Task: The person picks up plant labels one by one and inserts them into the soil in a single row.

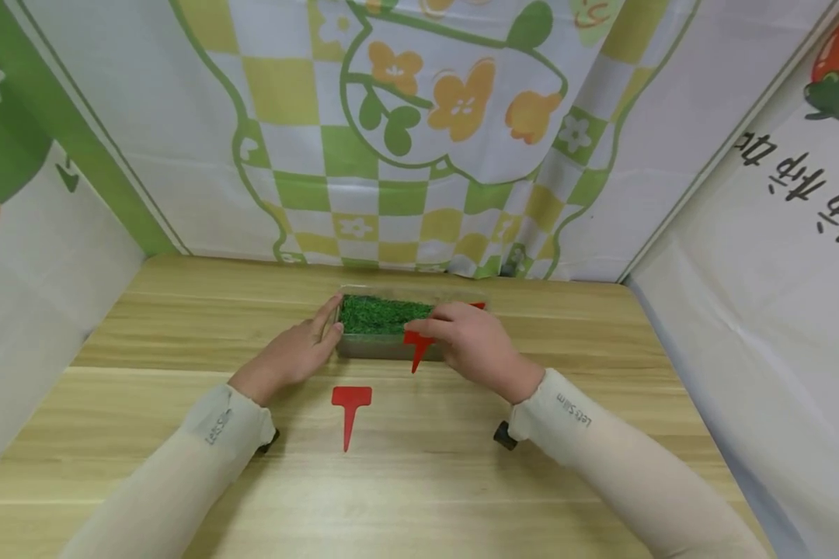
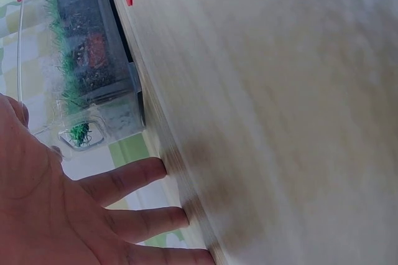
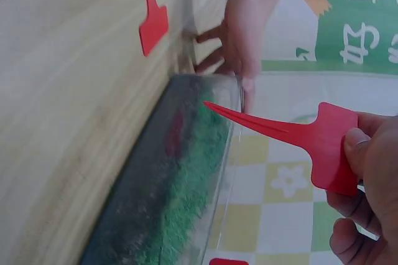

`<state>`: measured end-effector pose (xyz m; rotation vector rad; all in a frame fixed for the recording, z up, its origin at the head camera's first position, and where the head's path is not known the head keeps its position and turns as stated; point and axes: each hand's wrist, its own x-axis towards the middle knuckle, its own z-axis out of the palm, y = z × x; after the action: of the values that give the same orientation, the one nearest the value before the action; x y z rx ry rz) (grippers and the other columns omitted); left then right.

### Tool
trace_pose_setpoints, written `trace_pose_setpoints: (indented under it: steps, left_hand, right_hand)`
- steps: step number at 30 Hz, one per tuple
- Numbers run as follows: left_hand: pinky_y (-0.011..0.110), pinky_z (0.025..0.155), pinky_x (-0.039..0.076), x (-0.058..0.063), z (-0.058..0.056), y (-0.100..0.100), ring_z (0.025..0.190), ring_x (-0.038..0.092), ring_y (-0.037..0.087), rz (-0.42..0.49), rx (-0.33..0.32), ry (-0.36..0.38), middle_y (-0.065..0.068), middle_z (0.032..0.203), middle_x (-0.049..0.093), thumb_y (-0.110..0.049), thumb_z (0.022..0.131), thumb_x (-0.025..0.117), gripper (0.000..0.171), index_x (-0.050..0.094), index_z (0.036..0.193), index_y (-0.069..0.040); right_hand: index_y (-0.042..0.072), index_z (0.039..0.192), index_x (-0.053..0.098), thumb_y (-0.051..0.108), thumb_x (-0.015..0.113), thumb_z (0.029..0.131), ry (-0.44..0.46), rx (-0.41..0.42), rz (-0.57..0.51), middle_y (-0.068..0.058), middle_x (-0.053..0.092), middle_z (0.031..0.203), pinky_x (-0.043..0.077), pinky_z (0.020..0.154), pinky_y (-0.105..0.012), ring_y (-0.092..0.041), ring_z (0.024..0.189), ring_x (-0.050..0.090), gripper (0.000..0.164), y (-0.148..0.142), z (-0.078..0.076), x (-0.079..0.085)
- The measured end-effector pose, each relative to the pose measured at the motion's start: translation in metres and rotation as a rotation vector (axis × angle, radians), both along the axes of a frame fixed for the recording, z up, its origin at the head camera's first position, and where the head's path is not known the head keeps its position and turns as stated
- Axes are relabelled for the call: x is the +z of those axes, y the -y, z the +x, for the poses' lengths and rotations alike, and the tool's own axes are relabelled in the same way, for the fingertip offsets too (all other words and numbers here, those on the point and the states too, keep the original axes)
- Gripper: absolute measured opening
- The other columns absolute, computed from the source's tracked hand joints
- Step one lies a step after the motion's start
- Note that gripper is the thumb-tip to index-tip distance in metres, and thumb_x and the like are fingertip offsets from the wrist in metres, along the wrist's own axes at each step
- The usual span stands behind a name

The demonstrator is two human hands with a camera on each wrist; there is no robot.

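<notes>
A clear plastic box (image 1: 374, 347) holds dark soil topped with green grass (image 1: 377, 314). Thumb and index finger of my left hand (image 1: 297, 349) touch the box's left end, while its other fingers (image 2: 146, 221) are stretched out to the wooden tabletop. Over the box's right half, my right hand (image 1: 478, 349) pinches a red T-shaped plant label (image 3: 336, 147) by its wide head. That label's pointed stem aims down, in front of the box in the head view. The head of another red label (image 1: 478, 305) shows at the box's right end, partly behind my right hand.
One more red plant label (image 1: 352, 400) lies flat on the wooden table (image 1: 405, 497), nearer to me than the box. Behind the box hangs a green and yellow checked curtain (image 1: 398, 194). White printed cloth walls (image 1: 727, 256) flank the table.
</notes>
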<state>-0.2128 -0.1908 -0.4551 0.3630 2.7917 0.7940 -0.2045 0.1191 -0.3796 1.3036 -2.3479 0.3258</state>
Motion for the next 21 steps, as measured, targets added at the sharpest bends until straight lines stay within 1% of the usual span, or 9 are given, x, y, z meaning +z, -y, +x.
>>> trace_pose_setpoints:
  steps: [5, 8, 14, 18, 21]
  left_hand:
    - [0.065, 0.115, 0.027, 0.000, -0.002, -0.003, 0.141, 0.036, 0.051, 0.000, 0.001, 0.005, 0.023, 0.159, 0.032, -0.056, 0.107, 0.016, 0.065, -0.011, 0.161, -0.033]
    - [0.066, 0.116, 0.025, 0.002, -0.001, -0.002, 0.141, 0.035, 0.052, -0.008, 0.009, 0.009, 0.024, 0.159, 0.031, -0.055, 0.107, 0.016, 0.065, -0.011, 0.161, -0.032]
    - [0.066, 0.118, 0.020, 0.004, 0.001, 0.001, 0.143, 0.031, 0.053, -0.006, 0.012, 0.020, 0.021, 0.162, 0.025, -0.055, 0.107, 0.016, 0.064, -0.013, 0.160, -0.034]
    - [0.066, 0.118, 0.021, 0.003, 0.002, 0.002, 0.143, 0.031, 0.052, -0.005, 0.010, 0.016, 0.020, 0.162, 0.026, -0.056, 0.107, 0.016, 0.065, -0.012, 0.160, -0.034]
    - [0.066, 0.117, 0.023, 0.001, 0.001, 0.003, 0.143, 0.032, 0.052, -0.002, 0.010, 0.012, 0.021, 0.161, 0.028, -0.057, 0.106, 0.017, 0.065, -0.011, 0.161, -0.034]
  right_hand:
    - [0.020, 0.118, 0.075, -0.010, 0.061, 0.089, 0.000, -0.022, -0.045, 0.001, 0.069, 0.094, 0.050, 0.060, -0.026, -0.016, 0.081, 0.065, 0.044, -0.001, -0.011, 0.005]
    - [0.021, 0.119, 0.075, -0.010, 0.058, 0.090, -0.006, -0.035, -0.053, 0.001, 0.069, 0.097, 0.051, 0.060, -0.028, -0.017, 0.085, 0.066, 0.045, 0.001, -0.018, 0.008]
    - [0.019, 0.118, 0.075, -0.009, 0.057, 0.090, -0.017, -0.058, -0.065, -0.002, 0.068, 0.099, 0.054, 0.064, -0.030, -0.020, 0.088, 0.064, 0.044, 0.004, -0.031, 0.010]
    - [0.019, 0.116, 0.076, -0.009, 0.055, 0.091, -0.037, -0.070, -0.072, -0.002, 0.069, 0.098, 0.054, 0.065, -0.031, -0.020, 0.088, 0.064, 0.044, 0.005, -0.038, 0.009]
    - [0.019, 0.116, 0.076, -0.007, 0.056, 0.092, -0.043, -0.079, -0.068, -0.002, 0.070, 0.098, 0.054, 0.066, -0.031, -0.020, 0.087, 0.064, 0.041, 0.005, -0.042, 0.005]
